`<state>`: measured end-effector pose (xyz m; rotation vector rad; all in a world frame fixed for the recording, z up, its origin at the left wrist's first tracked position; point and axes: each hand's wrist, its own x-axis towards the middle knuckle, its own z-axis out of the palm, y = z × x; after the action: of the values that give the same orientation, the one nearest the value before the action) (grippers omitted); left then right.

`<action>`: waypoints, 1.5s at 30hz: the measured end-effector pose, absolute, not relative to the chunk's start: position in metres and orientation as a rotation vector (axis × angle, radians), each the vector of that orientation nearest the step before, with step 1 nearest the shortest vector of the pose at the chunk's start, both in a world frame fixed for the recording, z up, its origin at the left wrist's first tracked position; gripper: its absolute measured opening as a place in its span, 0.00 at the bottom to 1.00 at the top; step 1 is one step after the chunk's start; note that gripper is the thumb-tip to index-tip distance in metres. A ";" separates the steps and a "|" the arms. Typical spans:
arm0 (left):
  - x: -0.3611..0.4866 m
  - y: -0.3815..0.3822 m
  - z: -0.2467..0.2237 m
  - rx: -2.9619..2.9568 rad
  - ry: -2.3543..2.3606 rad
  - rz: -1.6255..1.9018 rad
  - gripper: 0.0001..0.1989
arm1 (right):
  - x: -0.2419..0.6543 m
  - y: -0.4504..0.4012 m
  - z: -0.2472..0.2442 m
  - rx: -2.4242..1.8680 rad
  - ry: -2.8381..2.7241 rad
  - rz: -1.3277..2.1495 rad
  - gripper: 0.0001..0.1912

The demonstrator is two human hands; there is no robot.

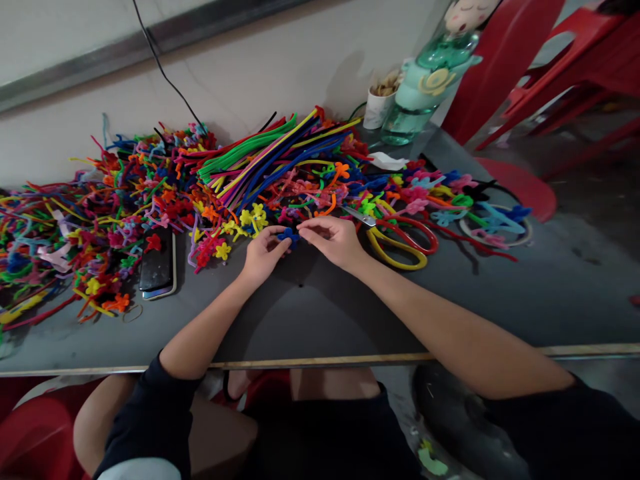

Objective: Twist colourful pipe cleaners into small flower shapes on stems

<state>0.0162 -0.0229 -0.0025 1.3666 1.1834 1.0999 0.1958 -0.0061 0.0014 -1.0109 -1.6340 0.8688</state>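
A small blue pipe-cleaner flower [289,236] is pinched between the thumb and fingers of my left hand [267,252], above the grey table. Close by on its right, my right hand [336,241] has its thumb and fingertips together at the flower's edge; whatever lies between them is too small to make out. Yellow pipe-cleaner flowers [254,219] lie just behind my left hand. Scissors with red and yellow handles [397,251] rest to the right of my right hand.
A heap of coloured pipe cleaners [145,180] covers the back and left of the table [320,327]. A phone [158,267] lies front left. At the back right stand a paper cup [378,110] and a green bottle [417,100], near red chairs [500,73].
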 end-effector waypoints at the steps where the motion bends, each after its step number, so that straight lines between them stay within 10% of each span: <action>1: 0.016 -0.023 -0.002 1.382 1.198 1.105 0.15 | 0.195 -0.007 0.002 -1.020 -1.674 0.836 0.12; 45: 0.017 -0.024 -0.007 1.462 1.406 1.061 0.08 | 0.199 -0.005 -0.007 -0.786 -1.998 0.481 0.06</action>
<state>0.0174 -0.0244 -0.0068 1.4616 1.4057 1.0607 0.1987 -0.0051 -0.0071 -0.7864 -1.9983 0.4814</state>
